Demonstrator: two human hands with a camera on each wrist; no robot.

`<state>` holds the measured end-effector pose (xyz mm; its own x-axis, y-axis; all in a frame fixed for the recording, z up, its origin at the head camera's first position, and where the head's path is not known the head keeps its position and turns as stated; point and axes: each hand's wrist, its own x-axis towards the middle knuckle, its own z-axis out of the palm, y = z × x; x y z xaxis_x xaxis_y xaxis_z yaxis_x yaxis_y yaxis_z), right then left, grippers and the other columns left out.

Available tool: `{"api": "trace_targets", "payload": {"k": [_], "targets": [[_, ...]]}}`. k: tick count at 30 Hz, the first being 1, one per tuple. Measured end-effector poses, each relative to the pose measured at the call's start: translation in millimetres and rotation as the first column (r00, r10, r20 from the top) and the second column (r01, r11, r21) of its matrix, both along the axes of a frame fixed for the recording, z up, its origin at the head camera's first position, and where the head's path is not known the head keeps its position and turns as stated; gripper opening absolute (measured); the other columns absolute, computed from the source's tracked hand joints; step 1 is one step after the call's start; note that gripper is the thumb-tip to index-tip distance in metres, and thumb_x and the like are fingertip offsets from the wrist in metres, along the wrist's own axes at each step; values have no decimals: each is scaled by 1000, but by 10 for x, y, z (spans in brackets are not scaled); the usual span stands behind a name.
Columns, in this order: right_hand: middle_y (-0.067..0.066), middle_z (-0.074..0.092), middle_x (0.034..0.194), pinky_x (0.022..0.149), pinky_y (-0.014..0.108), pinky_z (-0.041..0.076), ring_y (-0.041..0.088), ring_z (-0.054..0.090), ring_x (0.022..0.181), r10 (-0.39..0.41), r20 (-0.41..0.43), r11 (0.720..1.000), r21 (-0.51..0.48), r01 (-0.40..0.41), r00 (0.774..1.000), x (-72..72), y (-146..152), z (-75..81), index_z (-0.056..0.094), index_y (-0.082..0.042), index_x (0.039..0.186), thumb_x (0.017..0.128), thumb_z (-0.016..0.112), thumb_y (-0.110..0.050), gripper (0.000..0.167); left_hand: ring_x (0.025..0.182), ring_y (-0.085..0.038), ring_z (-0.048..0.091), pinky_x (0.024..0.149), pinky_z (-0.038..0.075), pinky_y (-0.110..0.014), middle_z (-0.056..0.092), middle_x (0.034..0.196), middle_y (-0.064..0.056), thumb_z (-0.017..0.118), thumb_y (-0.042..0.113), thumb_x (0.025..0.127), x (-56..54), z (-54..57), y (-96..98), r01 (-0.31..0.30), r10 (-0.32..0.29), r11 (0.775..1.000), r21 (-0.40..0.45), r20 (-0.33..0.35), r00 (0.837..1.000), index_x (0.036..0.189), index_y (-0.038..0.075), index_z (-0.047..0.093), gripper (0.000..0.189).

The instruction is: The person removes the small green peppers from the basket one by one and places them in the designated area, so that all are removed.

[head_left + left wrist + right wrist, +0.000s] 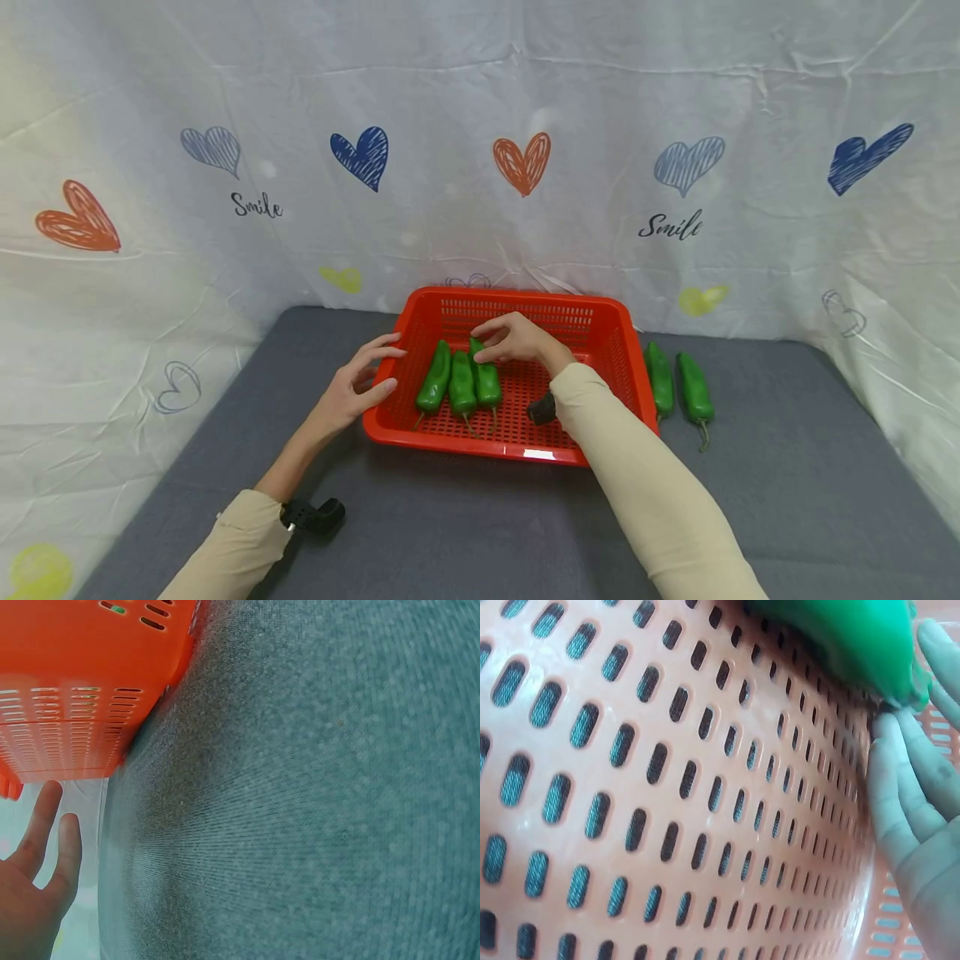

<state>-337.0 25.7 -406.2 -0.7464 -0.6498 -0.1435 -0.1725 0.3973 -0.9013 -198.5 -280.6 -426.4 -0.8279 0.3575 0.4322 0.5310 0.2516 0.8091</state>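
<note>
A red plastic basket (pixel 465 451) with slotted walls stands on the grey cloth. Inside, towards its left, three green peppers lie side by side: a left pepper (pixel 434 379), a middle pepper (pixel 462 385) and a right pepper (pixel 488 385). Reaching in, my right hand (pixel 516 340) pinches the right pepper's far tip; in the right wrist view, thumb and fingers surround the tip of that pepper (pixel 855 637). My left hand (pixel 357 385) is at the basket's left rim, fingers spread and fairly straight, thumb over the edge. The left wrist view shows two extended fingers (pixel 69 847) beside the basket wall.
Two more green peppers, one nearer (pixel 660 381) and one farther right (pixel 695 389), lie on the grey cloth (pixel 787 467) just outside the basket's right wall. Behind everything hangs a white curtain (pixel 450 225) printed with hearts.
</note>
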Motion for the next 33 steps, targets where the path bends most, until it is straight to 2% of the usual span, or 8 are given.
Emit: {"api": "trace_targets", "payload": {"k": [6, 13, 19, 25, 33], "targets": [[15, 65, 129, 87, 39, 55, 27, 61, 115, -21, 4, 1000, -2, 21, 1000, 14, -39, 3, 65, -1, 134, 90, 79, -8, 46, 117, -39, 55, 87, 52, -34, 33, 159, -15, 58, -8, 96, 4, 12, 5, -3, 3, 1000, 9, -16, 1000, 139, -2, 54, 44], [14, 69, 119, 85, 38, 55, 26, 64, 110, -47, 28, 999, -16, 48, 998, 7, -53, -17, 69, 0, 128, 89, 80, -7, 41, 117, -33, 56, 87, 52, -35, 32, 159, -16, 59, -7, 97, 2, 10, -3, -2, 2, 1000, -5, -17, 1000, 140, -1, 53, 43], [13, 70, 118, 84, 37, 56, 25, 64, 112, -66, 55, 997, -28, 67, 996, 9, -46, -20, 71, -1, 125, 88, 81, -6, 39, 122, -29, 54, 90, 50, -35, 32, 160, -13, 60, -4, 98, 8, -3, -11, -11, 11, 1000, -17, -4, 1000, 140, 0, 54, 43], [13, 70, 118, 84, 41, 56, 25, 64, 111, -60, 69, 996, -59, 64, 996, 2, -32, -10, 71, -1, 125, 88, 81, -5, 38, 120, -31, 55, 89, 52, -36, 32, 160, -12, 60, -5, 97, 12, 4, 1, -7, 7, 1000, -16, 2, 1000, 140, 0, 54, 44], [11, 69, 122, 79, 44, 57, 28, 65, 107, -38, 160, 987, -151, 63, 986, -9, 16, 17, 71, -2, 125, 89, 79, -3, 37, 121, -35, 54, 90, 51, -35, 32, 159, -15, 59, -6, 97, 0, 9, 14, -2, 1, 1000, -6, -5, 1000, 140, 0, 54, 44]]}}
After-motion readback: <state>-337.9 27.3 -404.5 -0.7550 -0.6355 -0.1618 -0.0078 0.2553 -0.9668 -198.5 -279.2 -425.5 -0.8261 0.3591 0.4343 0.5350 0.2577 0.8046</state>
